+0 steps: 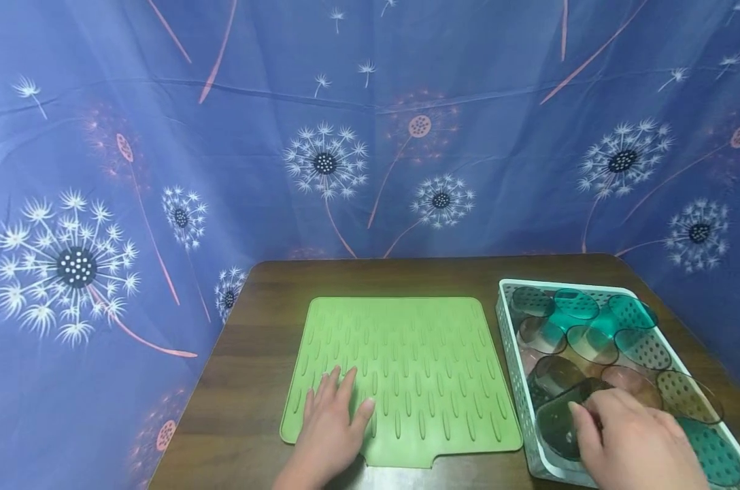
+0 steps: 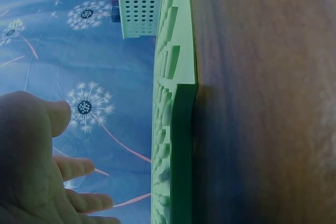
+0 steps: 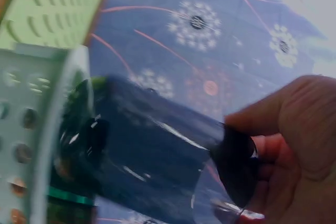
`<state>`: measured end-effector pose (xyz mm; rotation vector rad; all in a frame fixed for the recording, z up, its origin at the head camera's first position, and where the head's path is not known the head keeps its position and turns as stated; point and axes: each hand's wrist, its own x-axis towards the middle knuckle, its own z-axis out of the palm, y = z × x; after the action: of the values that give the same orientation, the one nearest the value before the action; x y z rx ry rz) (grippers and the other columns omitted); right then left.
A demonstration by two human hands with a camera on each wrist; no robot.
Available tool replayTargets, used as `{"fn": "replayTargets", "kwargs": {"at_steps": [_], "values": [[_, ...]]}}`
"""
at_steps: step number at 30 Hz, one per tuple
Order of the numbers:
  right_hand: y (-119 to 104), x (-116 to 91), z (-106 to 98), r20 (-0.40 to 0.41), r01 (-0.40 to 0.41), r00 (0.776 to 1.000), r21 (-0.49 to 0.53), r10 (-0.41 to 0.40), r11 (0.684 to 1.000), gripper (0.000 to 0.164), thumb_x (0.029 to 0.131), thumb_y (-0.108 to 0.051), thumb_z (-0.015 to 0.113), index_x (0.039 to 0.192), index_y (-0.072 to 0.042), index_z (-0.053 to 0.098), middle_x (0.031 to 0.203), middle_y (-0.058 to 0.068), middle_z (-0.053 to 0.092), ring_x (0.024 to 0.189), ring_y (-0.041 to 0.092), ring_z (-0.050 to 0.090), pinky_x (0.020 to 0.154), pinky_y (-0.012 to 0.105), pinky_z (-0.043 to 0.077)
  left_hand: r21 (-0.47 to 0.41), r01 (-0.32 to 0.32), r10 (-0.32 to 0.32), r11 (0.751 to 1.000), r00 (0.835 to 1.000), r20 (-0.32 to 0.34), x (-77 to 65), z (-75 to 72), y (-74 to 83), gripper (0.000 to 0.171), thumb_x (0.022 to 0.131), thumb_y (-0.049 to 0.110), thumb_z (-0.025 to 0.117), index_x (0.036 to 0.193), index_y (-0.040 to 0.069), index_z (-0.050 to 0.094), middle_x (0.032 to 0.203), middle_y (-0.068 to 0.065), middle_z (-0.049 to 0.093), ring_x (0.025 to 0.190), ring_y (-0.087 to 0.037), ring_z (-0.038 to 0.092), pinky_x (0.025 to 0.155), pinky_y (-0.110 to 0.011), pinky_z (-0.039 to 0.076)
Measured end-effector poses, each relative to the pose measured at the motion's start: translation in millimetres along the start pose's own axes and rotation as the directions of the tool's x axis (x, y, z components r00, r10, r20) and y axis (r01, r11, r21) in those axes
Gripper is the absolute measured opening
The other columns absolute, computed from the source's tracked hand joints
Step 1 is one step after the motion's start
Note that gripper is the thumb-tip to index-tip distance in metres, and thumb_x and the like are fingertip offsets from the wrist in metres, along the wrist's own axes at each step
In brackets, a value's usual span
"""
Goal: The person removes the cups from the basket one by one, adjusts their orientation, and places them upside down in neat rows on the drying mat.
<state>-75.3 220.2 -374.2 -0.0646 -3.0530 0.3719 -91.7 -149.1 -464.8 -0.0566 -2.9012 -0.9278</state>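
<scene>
My right hand (image 1: 642, 442) pinches the rim of a dark grey see-through tumbler (image 1: 558, 427) between thumb and fingers. In the right wrist view the tumbler (image 3: 152, 140) tilts, its far end by the wall of a pale perforated basket (image 3: 50, 129). Several more clear tumblers in teal, amber, pink and grey stand in rows in this basket (image 1: 514, 367), such as a teal one (image 1: 633, 312) at the back. My left hand (image 1: 333, 429), empty with fingers spread, hovers over the front left part of a green ridged drying mat (image 1: 419, 367).
Mat and basket lie side by side on a brown wooden table (image 1: 235, 395), the basket on the right near the table's edge. A blue cloth with a dandelion print (image 1: 370, 136) hangs behind and around the table.
</scene>
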Motion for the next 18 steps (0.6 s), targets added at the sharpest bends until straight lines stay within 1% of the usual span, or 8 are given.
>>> {"fn": "replayTargets", "kwargs": {"at_steps": [2,5,7,8,10,12,15,18], "values": [[-1.6,-1.3,-2.7,-0.181,0.050,0.983,0.043,-0.042,0.998,0.018,0.099,-0.017,0.068,0.084,-0.009,0.063,0.080,0.003,0.060,0.065,0.021,0.055,0.071,0.054,0.046,-0.004,0.000,0.000,1.000,1.000,0.001,0.6,-0.4,0.4,0.065,0.104,0.048,0.058,0.156,0.010,0.048,0.163,-0.026,0.039,0.152,-0.054,0.031,0.122,-0.075,0.019],[-10.1,-2.5,0.4,-0.394,0.112,0.918,0.160,-0.040,0.981,0.011,0.097,-0.009,0.071,0.087,-0.005,0.069,0.086,0.012,0.069,0.070,0.025,0.060,0.065,0.045,0.049,-0.009,0.007,-0.007,1.000,1.000,0.003,0.5,0.2,2.1,0.064,0.104,0.047,0.058,0.156,0.011,0.047,0.163,-0.026,0.039,0.153,-0.052,0.031,0.123,-0.074,0.018],[-18.9,-3.3,8.3,-0.483,0.145,0.876,0.251,-0.006,0.957,0.008,0.096,-0.007,0.072,0.089,-0.004,0.071,0.089,0.015,0.072,0.068,0.000,0.056,0.056,0.030,0.044,-0.021,0.008,-0.008,1.000,1.000,0.008,-0.1,-0.2,3.1,0.064,0.104,0.045,0.059,0.157,0.011,0.047,0.163,-0.026,0.039,0.153,-0.051,0.031,0.123,-0.073,0.018],[-25.1,-3.4,13.0,-0.490,0.137,0.871,0.304,0.032,0.943,0.006,0.096,-0.008,0.072,0.091,-0.004,0.072,0.095,0.017,0.074,0.073,-0.008,0.056,0.057,0.025,0.044,-0.038,0.005,-0.005,0.999,1.000,0.016,-0.7,-1.1,4.2,0.064,0.104,0.044,0.059,0.157,0.011,0.047,0.164,-0.026,0.039,0.153,-0.051,0.032,0.123,-0.073,0.019],[-37.7,-3.2,24.3,-0.471,0.134,0.878,0.415,0.086,0.900,0.005,0.098,-0.008,0.071,0.095,-0.004,0.073,0.099,0.012,0.075,0.080,-0.023,0.049,0.060,0.016,0.043,-0.084,-0.010,0.013,0.996,0.999,0.035,-2.1,-4.0,7.2,0.063,0.105,0.044,0.059,0.158,0.011,0.045,0.164,-0.025,0.038,0.152,-0.052,0.032,0.121,-0.074,0.024],[-49.7,-1.6,38.0,-0.426,0.129,0.897,0.510,0.120,0.850,0.004,0.099,-0.007,0.069,0.097,-0.005,0.072,0.095,-0.003,0.074,0.086,-0.029,0.043,0.065,0.009,0.042,-0.143,-0.041,0.050,0.989,0.997,0.059,-4.0,-7.4,11.8,0.064,0.106,0.047,0.056,0.159,0.013,0.043,0.165,-0.022,0.037,0.151,-0.052,0.034,0.119,-0.074,0.028],[-63.9,2.0,57.6,-0.317,0.110,0.939,0.640,0.131,0.760,0.008,0.102,-0.009,0.065,0.096,-0.007,0.070,0.089,-0.022,0.066,0.082,-0.016,0.053,0.069,0.009,0.043,-0.218,-0.117,0.143,0.969,0.984,0.107,-7.2,-12.2,20.1,0.065,0.107,0.053,0.050,0.163,0.021,0.037,0.166,-0.016,0.037,0.151,-0.047,0.037,0.115,-0.072,0.036],[-74.1,4.7,73.9,-0.185,0.036,0.973,0.716,0.139,0.698,0.016,0.106,-0.014,0.061,0.094,-0.006,0.068,0.087,-0.024,0.063,0.082,-0.008,0.054,0.069,0.013,0.043,-0.272,-0.207,0.254,0.940,0.955,0.151,-10.9,-14.3,28.4,0.071,0.105,0.056,0.052,0.165,0.025,0.031,0.167,-0.010,0.038,0.150,-0.038,0.042,0.114,-0.064,0.043]]}}
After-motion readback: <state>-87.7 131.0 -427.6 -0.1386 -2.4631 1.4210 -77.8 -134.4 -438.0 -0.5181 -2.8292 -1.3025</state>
